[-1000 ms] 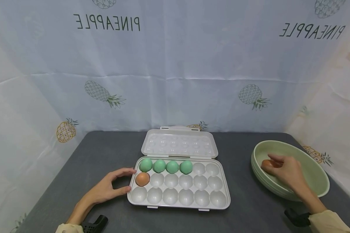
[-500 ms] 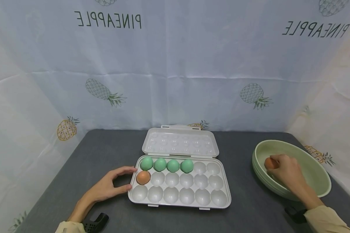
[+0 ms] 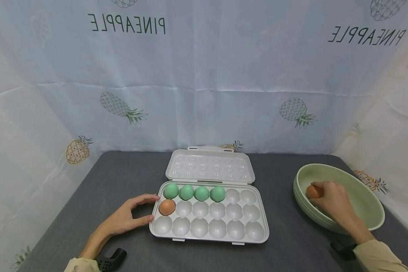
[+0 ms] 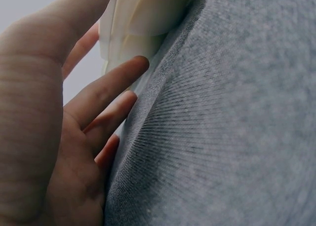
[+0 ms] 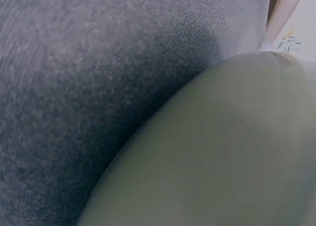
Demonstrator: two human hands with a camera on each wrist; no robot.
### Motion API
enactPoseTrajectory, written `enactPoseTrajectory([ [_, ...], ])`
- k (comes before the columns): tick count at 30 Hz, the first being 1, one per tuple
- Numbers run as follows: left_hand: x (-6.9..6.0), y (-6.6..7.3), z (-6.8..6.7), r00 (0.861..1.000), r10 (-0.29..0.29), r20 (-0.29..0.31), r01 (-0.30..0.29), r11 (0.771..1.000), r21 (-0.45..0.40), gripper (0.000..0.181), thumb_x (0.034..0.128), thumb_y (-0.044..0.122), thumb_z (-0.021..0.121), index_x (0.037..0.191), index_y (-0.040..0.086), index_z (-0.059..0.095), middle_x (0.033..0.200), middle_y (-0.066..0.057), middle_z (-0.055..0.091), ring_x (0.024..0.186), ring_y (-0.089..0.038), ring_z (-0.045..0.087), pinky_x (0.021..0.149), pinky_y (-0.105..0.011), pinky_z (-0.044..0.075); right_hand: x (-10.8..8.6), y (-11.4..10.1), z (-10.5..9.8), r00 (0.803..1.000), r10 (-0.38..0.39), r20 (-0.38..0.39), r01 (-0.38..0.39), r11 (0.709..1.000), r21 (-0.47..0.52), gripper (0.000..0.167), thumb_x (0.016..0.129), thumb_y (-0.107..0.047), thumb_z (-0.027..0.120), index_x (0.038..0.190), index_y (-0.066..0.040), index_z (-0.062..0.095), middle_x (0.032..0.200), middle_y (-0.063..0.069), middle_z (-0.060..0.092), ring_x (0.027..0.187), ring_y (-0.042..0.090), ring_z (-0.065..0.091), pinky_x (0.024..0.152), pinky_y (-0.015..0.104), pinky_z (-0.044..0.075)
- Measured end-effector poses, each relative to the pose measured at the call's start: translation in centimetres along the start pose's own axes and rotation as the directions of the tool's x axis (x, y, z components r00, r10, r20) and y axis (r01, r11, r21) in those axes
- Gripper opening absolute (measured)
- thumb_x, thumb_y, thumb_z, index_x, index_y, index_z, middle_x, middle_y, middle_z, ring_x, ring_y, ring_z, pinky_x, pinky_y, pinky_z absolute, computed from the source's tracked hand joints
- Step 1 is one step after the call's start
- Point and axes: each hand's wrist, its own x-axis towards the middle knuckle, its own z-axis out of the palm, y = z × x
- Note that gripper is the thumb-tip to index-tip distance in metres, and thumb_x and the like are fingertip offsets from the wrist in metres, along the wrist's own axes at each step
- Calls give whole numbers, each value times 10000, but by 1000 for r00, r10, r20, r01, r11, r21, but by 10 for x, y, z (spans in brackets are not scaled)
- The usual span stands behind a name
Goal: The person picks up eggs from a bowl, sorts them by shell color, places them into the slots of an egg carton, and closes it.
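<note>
In the head view my right hand (image 3: 336,202) reaches into the green bowl (image 3: 367,200) and pinches a brown egg (image 3: 314,192) between thumb and fingers. The white egg tray (image 3: 209,242) lies open at the middle of the table, its lid tipped back. Several green eggs (image 3: 201,193) fill the left part of its back row, and one brown egg (image 3: 167,207) sits at the left of the middle row. My left hand (image 3: 125,217) rests at the tray's left edge, thumb and fingers spread; the left wrist view shows its fingers (image 4: 106,90) fairly straight.
A dark grey cloth (image 3: 122,177) covers the table. Behind it hangs a pale curtain (image 3: 224,68) with pineapple prints. In the right wrist view the bowl's outer wall (image 5: 207,152) fills much of the frame and the right hand's grasp is hidden.
My right hand has shifted only slightly inside the bowl, its grip on the brown egg adjusting so more of the egg shows. The left hand and the tray have stayed in place.
</note>
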Motion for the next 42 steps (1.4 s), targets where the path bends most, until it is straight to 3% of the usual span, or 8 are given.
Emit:
enactPoseTrajectory([
  [10,-1,1,0,1000,-22,6,22,1000,2,498,893,182,792,1364,209,633,1347,-76,680,1208,60,588,1003,-293,512,-7,-2,0,982,106,-155,-75,978,194,513,683,-68,899,1143,85,731,991,314,742,727,-232,454,584,65,390],
  [14,0,1,0,1000,-29,10,28,1000,5,494,895,189,790,1364,215,633,1348,-71,679,1208,54,590,998,-307,517,-8,-9,-6,959,243,-146,-172,908,382,533,780,-87,868,1231,121,675,847,-174,746,752,-279,501,613,40,465],
  [17,0,1,0,999,-36,13,36,999,13,490,897,200,787,1362,221,634,1347,-62,680,1207,50,589,992,-322,521,-7,-14,-12,936,333,-116,-215,799,562,528,816,-80,854,1294,51,671,888,-440,582,788,-238,609,655,50,523],
  [21,1,2,0,999,-37,13,37,999,15,486,898,197,784,1360,218,635,1349,-69,679,1207,47,590,990,-329,523,-7,-24,-15,923,367,-118,-209,733,647,505,811,-82,866,1291,-80,711,915,-374,683,800,-153,688,655,83,549],
  [27,2,2,-1,1000,-28,8,28,1000,13,490,894,187,788,1359,214,637,1352,-81,677,1214,56,583,997,-310,518,-3,-59,-13,921,349,-176,-125,690,713,586,807,-17,851,1355,-1,645,1036,-298,707,941,-138,681,764,58,541],
  [30,1,2,-1,1000,-21,4,21,1000,11,496,889,180,792,1359,211,637,1351,-82,678,1215,54,585,1000,-302,516,1,-80,-10,930,325,-175,-92,663,743,604,810,11,838,1375,2,626,1082,-285,694,983,-142,671,797,57,534],
  [34,1,1,0,1000,-26,4,26,1000,13,496,889,184,791,1359,220,637,1353,-78,677,1212,51,587,994,-313,518,4,-112,-2,953,261,-157,-75,702,708,568,813,-36,852,1345,-2,655,1067,-319,670,1001,-156,652,826,49,524],
  [42,0,-2,1,1000,-30,1,30,999,20,494,889,190,793,1357,225,638,1346,-68,681,1218,56,583,993,-304,515,9,-171,29,990,95,-101,20,621,784,553,760,40,865,1281,54,678,1168,-26,741,989,-67,706,845,164,586],
])
